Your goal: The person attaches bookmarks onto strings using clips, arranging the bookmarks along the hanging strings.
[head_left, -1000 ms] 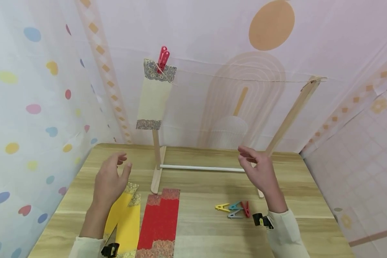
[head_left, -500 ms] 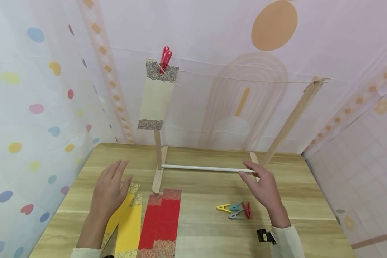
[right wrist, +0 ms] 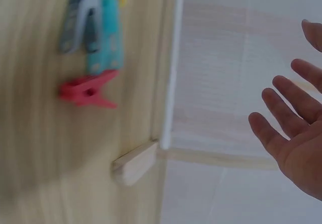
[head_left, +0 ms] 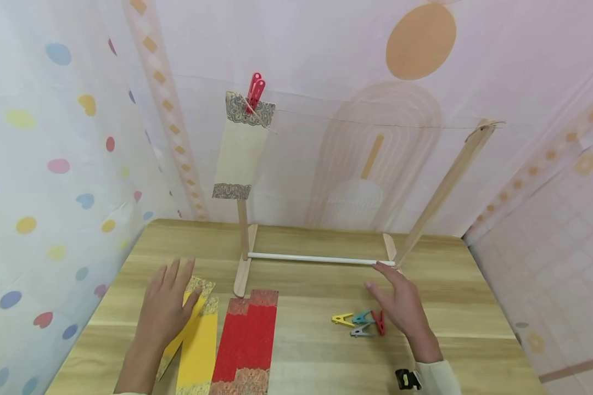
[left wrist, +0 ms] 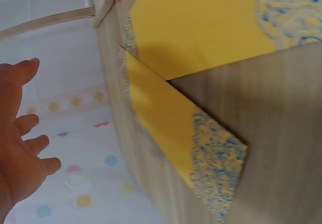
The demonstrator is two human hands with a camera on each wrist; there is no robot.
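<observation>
My left hand point(head_left: 165, 307) hovers above two overlapping yellow cards point(head_left: 197, 351) with patterned ends; its fingers are relaxed and hold nothing. In the left wrist view the cards lie apart from the fingers. Overlapping red cards point(head_left: 244, 340) lie to their right. My right hand point(head_left: 400, 304) is held above the table, fingers loosely extended, nothing in it. Nearest to it lie a yellow clothespin point(head_left: 343, 319), a teal clothespin point(head_left: 362, 317), a grey clothespin point(head_left: 362, 331) and a red clothespin point(right wrist: 88, 89). A cream card point(head_left: 239, 153) hangs from a string, clipped by a pinkish-red clothespin point(head_left: 255, 94).
A wooden stand stands at the back, with a left post point(head_left: 242, 227), a right post point(head_left: 445, 192) and a white crossbar point(head_left: 321, 259) low between them. The thin string point(head_left: 375, 120) runs to the right post's top. Patterned curtains point(head_left: 296, 44) surround the wooden table point(head_left: 306, 367).
Both hands have come down toward the table, and their fingers have spread out from a more bent pose. Cards, clothespins and stand stay in place; the head view has shifted slightly.
</observation>
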